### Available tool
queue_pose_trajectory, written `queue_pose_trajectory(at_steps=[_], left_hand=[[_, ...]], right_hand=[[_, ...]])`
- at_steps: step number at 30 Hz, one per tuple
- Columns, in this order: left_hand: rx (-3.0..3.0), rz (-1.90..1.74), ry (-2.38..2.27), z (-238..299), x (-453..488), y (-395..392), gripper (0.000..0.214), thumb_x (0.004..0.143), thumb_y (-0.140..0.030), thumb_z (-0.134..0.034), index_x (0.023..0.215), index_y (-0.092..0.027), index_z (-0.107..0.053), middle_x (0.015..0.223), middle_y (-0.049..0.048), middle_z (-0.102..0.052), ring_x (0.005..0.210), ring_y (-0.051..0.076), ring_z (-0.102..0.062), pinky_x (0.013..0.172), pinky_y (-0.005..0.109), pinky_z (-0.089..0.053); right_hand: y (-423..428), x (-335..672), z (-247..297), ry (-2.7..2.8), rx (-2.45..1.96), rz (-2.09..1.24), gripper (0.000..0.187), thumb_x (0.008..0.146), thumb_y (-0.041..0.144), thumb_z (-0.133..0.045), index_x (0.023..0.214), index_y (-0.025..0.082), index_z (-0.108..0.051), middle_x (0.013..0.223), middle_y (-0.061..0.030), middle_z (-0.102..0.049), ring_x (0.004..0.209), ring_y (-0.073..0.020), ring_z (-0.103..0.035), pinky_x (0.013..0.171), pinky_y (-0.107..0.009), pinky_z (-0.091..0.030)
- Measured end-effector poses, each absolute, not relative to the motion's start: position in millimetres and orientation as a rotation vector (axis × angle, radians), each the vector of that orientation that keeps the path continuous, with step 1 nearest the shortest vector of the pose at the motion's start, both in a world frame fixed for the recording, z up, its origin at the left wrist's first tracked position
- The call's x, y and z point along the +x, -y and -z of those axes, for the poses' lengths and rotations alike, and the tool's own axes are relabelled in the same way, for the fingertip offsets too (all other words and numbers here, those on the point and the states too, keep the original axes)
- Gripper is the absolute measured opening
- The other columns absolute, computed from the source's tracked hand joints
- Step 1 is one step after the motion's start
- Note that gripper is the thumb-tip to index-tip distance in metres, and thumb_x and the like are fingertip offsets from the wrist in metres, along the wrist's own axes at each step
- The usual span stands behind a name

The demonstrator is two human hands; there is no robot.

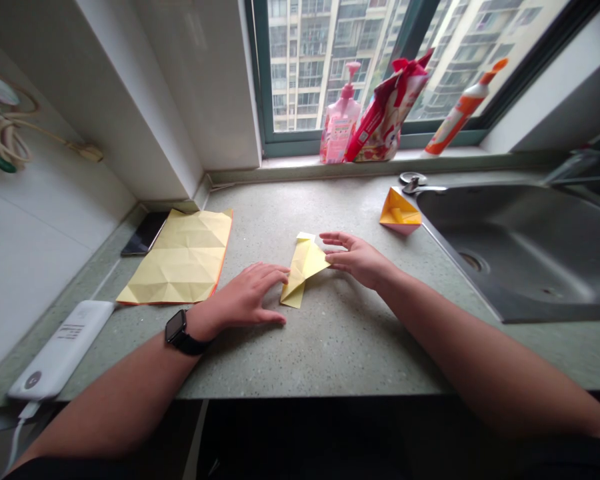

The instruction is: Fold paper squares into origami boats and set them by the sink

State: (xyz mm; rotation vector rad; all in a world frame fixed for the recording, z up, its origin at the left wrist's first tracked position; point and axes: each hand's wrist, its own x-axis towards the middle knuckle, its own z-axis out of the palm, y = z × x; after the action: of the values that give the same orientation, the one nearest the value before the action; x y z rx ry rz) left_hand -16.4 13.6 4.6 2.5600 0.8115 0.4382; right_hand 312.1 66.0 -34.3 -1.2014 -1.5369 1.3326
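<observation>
A partly folded yellow paper (303,272) lies on the speckled counter (340,333) between my hands. My left hand (250,297), with a black watch on the wrist, rests flat with fingers stretched out, its fingertips touching the paper's left edge. My right hand (355,257) lies open, fingers extended and pressing the paper's upper right corner. Neither hand grips anything.
A creased yellow sheet (183,257) lies at the left, a dark phone (144,235) beyond it and a white power bank (60,350) nearer the edge. A folded orange-yellow paper shape (400,212) sits by the steel sink (525,253). Bottles and a red bag (387,113) stand on the windowsill.
</observation>
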Motion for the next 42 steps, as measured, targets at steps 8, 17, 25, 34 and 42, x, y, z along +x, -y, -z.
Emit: queue_pose_trajectory(at_steps=[8,17,25,34,42], left_hand=[[2.613,-0.696,-0.905,-2.7,-18.7,-16.8,0.035,0.094,-0.022,-0.079,0.124,-0.025,-0.061,0.151,0.0132,-0.067,0.138,0.033,-0.064,0.116,0.057,-0.053],[2.609,-1.018,-1.078,-11.5,-19.2,-17.0,0.011,0.098,-0.012,-0.066,0.1,-0.023,-0.066,0.128,0.0093,-0.075,0.119,0.028,-0.071,0.103,0.051,-0.06],[2.416,-1.349,-1.063,-19.9,-21.6,-13.7,0.005,0.102,-0.02,-0.073,0.098,-0.024,-0.073,0.109,0.0053,-0.074,0.103,0.022,-0.072,0.095,0.041,-0.062],[2.14,-1.485,-1.058,-17.3,-19.6,-15.0,0.022,0.104,-0.043,-0.076,0.095,-0.024,-0.071,0.099,0.0038,-0.073,0.096,0.02,-0.071,0.095,0.04,-0.062],[1.895,-1.475,-1.236,9.2,-30.7,-36.0,0.053,0.107,-0.036,-0.067,0.155,-0.03,-0.044,0.131,0.0106,-0.068,0.121,0.024,-0.073,0.109,0.045,-0.061]], right_hand=[[-65.5,310.7,30.6,1.641,-1.2,-1.275,0.049,0.097,0.018,-0.068,0.145,0.026,-0.068,0.145,-0.0185,-0.07,0.13,-0.0355,-0.073,0.105,-0.053,-0.069],[-60.7,307.2,23.9,1.763,-1.26,-0.972,0.056,0.1,0.048,-0.075,0.152,0.031,-0.062,0.16,-0.0161,-0.059,0.147,-0.0388,-0.06,0.117,-0.062,-0.058],[-59.6,308.1,31.9,2.23,-1.165,-0.456,0.08,0.08,0.033,-0.094,0.153,0.034,-0.061,0.159,-0.0121,-0.06,0.156,-0.0381,-0.049,0.131,-0.064,-0.039],[-62.5,304.2,20.0,2.035,-1.133,-0.494,0.013,0.096,0.036,-0.068,0.091,0.027,-0.074,0.099,-0.0061,-0.078,0.096,-0.0269,-0.073,0.092,-0.043,-0.06],[-56.2,296.8,24.8,1.838,-1.278,-0.879,0.045,0.096,0.043,-0.071,0.138,0.026,-0.069,0.096,-0.0045,-0.081,0.078,-0.0243,-0.074,0.076,-0.041,-0.061]])
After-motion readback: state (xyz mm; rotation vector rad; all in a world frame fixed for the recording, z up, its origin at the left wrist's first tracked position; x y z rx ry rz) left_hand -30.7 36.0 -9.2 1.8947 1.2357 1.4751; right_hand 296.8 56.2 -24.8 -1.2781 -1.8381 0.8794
